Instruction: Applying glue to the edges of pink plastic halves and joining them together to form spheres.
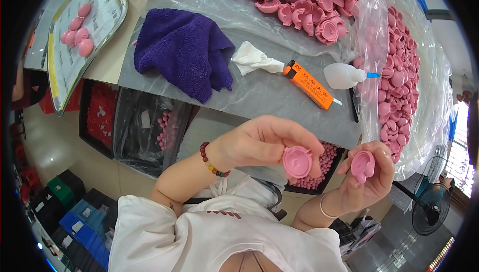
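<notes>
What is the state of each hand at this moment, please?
Left hand: grip closed, holding a round pink shell.
Right hand: grip closed, holding another pink shell.

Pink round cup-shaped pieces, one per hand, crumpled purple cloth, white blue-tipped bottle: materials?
Pink round cup-shaped pieces: probably moulded plastic, smooth satin finish; even rims, small tabs.
Crumpled purple cloth: likely microfibre or terry, matte; fuzzy pile, soft folds.
White blue-tipped bottle: likely plastic, smooth; body looks slightly translucent.
</notes>
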{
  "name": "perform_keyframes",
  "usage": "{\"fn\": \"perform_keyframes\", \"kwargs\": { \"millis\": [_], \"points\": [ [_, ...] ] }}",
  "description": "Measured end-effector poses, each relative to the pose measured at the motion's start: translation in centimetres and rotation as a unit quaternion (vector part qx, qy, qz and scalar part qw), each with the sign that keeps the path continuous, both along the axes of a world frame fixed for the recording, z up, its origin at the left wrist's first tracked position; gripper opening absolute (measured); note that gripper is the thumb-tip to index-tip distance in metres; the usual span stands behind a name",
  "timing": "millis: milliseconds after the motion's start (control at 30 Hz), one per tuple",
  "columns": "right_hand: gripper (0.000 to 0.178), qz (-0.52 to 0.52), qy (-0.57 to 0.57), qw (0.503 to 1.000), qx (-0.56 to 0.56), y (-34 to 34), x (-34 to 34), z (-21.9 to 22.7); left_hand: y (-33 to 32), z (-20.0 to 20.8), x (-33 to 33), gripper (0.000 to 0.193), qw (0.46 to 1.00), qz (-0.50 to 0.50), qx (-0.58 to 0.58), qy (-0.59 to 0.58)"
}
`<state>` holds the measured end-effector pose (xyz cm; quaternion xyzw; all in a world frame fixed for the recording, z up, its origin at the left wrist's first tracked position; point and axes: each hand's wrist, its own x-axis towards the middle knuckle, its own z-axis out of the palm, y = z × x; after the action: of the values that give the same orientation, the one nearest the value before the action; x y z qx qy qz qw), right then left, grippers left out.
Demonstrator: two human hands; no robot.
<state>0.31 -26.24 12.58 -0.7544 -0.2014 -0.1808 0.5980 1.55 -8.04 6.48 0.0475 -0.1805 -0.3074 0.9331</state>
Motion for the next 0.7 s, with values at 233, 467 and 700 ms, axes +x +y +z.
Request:
{"fn": "perform_keyframes", "kwargs": {
  "millis": [233, 467, 700],
  "points": [
    [0.048, 0.005, -0.006, 1.0, -0.008, 0.4, -0.2, 0.3, -0.3, 0.4, -0.2, 0.037, 0.999, 0.013, -0.012, 0.03],
    [0.035, -0.1, -0.049, 0.989, -0.099, 2.4, -0.4, 1.8, -0.8, 1.9, -1.1, 0.038, 0.986, 0.094, 0.139, 0.023],
    [0.036, -0.022, -0.068, 0.972, -0.222, 1.9, -0.1, 1.7, 0.0, 2.9, -1.4, 0.036, 0.898, 0.211, 0.361, -0.134]
  ]
}}
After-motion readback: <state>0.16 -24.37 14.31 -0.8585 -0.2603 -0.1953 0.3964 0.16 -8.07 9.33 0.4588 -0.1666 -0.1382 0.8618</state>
